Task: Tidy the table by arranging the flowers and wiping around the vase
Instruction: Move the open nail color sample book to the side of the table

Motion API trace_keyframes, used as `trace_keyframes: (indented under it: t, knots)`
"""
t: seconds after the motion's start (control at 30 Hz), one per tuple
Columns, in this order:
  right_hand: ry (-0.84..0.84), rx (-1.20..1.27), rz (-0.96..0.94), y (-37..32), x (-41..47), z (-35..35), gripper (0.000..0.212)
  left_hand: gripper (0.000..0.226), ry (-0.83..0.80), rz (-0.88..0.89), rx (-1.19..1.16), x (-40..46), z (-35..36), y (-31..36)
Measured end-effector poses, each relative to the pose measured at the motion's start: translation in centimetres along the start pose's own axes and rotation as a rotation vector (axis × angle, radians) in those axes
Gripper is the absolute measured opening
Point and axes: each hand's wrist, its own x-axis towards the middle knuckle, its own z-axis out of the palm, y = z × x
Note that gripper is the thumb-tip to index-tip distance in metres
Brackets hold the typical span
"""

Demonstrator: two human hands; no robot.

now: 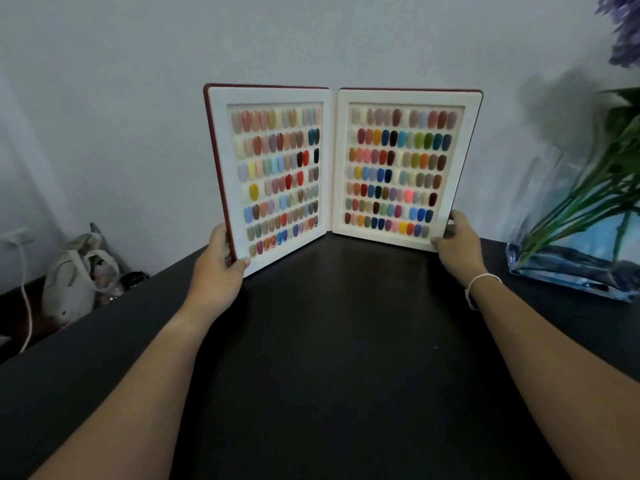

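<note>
A red-covered display book of coloured nail samples (332, 168) stands open and upright on the black table (329, 341), against the wall. My left hand (221, 268) grips the lower outer edge of its left panel. My right hand (457, 244) grips the lower outer corner of its right panel. At the right edge stands a clear blue glass vase (568, 268) with green flower stems (595, 188) leaning in it. Purple blooms (623, 29) show at the top right corner, partly cut off by the frame.
Beyond the table's left edge, a pale cloth bag (74, 278) sits on a lower dark surface, with a white cable (26, 296) hanging beside it from a wall socket (15, 235). A grey wall stands right behind the book.
</note>
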Motion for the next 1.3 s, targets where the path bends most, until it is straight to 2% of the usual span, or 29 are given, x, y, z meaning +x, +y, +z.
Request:
trace_keyframes:
  t: [0.4, 1.3]
  knots:
    - [0.144, 0.085, 0.088, 0.06, -0.27, -0.37, 0.041, 0.058, -0.04, -0.015, -0.018, -0.52, -0.18, 0.59]
    - [0.123, 0.103, 0.067, -0.24, -0.86, -0.63, 0.038, 0.057, -0.043, -0.025, -0.001, -0.55, 0.14, 0.62]
